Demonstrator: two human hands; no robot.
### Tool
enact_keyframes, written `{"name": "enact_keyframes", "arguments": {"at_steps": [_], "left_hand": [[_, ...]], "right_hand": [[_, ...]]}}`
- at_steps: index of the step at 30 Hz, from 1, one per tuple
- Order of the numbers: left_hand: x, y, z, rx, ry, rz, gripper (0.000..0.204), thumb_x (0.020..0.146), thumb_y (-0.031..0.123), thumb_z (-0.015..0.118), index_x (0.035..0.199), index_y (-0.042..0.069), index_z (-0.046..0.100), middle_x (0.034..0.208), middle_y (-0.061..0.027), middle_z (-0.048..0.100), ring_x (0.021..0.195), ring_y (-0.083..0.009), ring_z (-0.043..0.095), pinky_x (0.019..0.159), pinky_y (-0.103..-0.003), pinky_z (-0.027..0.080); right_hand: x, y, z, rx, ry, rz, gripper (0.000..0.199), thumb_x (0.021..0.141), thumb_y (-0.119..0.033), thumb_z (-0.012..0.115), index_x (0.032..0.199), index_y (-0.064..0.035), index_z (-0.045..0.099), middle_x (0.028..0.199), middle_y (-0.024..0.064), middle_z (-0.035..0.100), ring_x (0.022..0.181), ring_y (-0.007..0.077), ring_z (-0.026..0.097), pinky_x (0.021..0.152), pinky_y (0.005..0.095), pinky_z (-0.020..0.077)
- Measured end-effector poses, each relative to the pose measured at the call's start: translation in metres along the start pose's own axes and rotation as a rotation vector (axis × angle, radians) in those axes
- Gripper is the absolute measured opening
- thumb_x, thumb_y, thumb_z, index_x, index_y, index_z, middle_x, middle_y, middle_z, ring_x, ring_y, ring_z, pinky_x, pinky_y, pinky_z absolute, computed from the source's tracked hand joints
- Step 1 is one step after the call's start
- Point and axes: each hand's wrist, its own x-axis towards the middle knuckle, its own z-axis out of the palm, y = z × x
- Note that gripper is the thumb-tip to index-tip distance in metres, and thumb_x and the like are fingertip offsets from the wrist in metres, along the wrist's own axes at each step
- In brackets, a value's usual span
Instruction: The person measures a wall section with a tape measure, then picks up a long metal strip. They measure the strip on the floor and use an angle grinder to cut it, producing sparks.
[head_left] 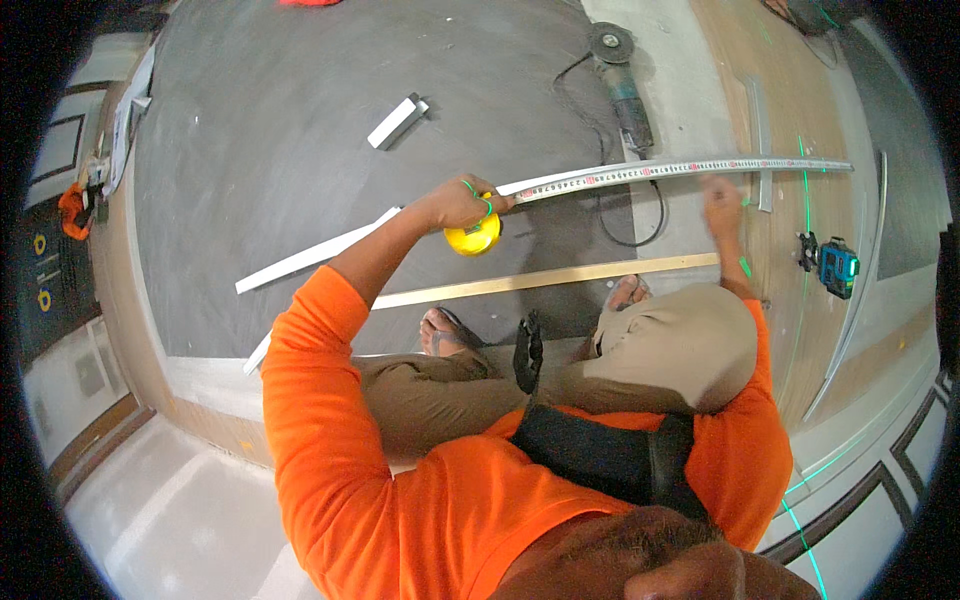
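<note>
My left hand (462, 204) is closed around a yellow tape measure (474, 236), a green band round its fingers. From its case the white blade (640, 174) runs out far to the right, bowed slightly, its tip past the grey strip. Just below the blade is my right hand (722, 207), smeared by motion; whether its fingers grip anything cannot be made out. A long white strip (318, 250) lies under my left forearm and seems to continue behind the blade. Nearer my feet, a pale wooden strip (540, 284) crosses the floor.
An angle grinder (622, 92) with its cord lies beyond the blade. A short white offcut (397, 122) rests on the dark panel (300, 120). At right stands a blue laser level (838, 268) casting green lines. A grey strip (758, 140) lies near the blade's far part.
</note>
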Motion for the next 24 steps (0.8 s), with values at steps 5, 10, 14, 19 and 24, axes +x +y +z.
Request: {"name": "enact_keyframes", "arguments": {"at_steps": [5, 10, 14, 19, 24], "left_hand": [[0.013, -0.01, 0.009, -0.083, -0.06, -0.076, 0.052, 0.092, 0.052, 0.062, 0.099, 0.002, 0.075, 0.074, -0.01, 0.066, 0.066, -0.0208, 0.062, 0.065, -0.037, 0.05], [0.003, 0.007, 0.002, -0.078, -0.087, -0.079, 0.051, 0.092, 0.051, 0.061, 0.09, 0.002, 0.074, 0.068, -0.0082, 0.064, 0.061, -0.0184, 0.059, 0.059, -0.036, 0.048], [0.0, 0.004, 0.001, -0.034, -0.073, -0.056, 0.049, 0.093, 0.05, 0.061, 0.092, 0.003, 0.074, 0.067, -0.0085, 0.064, 0.061, -0.0167, 0.06, 0.058, -0.035, 0.048], [0.0, -0.05, -0.006, 0.029, -0.021, 0.204, 0.045, 0.094, 0.052, 0.06, 0.099, 0.009, 0.075, 0.073, -0.0089, 0.068, 0.065, -0.0171, 0.064, 0.061, -0.034, 0.051], [-0.028, -0.048, -0.036, 0.093, 0.063, -0.222, 0.056, 0.093, 0.062, 0.058, 0.091, 0.007, 0.073, 0.069, -0.0062, 0.067, 0.055, -0.0168, 0.062, 0.056, -0.037, 0.05]], "right_hand": [[-0.051, -0.154, 0.065, -0.073, -0.61, -0.704, 0.05, 0.082, -0.027, 0.074, 0.127, -0.0082, 0.064, 0.13, 0.0143, 0.061, 0.125, 0.035, 0.054, 0.105, 0.0462, 0.0433], [-0.039, -0.187, 0.128, -0.344, -0.541, -0.805, 0.067, 0.087, -0.024, 0.068, 0.146, -0.0041, 0.043, 0.149, 0.0189, 0.044, 0.14, 0.0369, 0.039, 0.115, 0.0497, 0.0321], [-0.005, -0.193, 0.129, -0.284, -0.946, -0.644, 0.057, 0.088, -0.019, 0.064, 0.14, -0.0038, 0.047, 0.131, 0.0186, 0.054, 0.122, 0.0369, 0.051, 0.106, 0.0481, 0.039], [-0.008, -0.17, 0.11, -0.092, -0.776, -0.489, 0.034, 0.09, -0.012, 0.057, 0.122, -0.0023, 0.059, 0.118, 0.0194, 0.059, 0.113, 0.038, 0.055, 0.099, 0.0492, 0.0437], [0.036, -0.143, 0.064, -0.135, -0.67, -0.418, 0.025, 0.092, -0.007, 0.052, 0.111, -0.0039, 0.067, 0.111, 0.0214, 0.066, 0.103, 0.0386, 0.062, 0.094, 0.0484, 0.0484]]}}
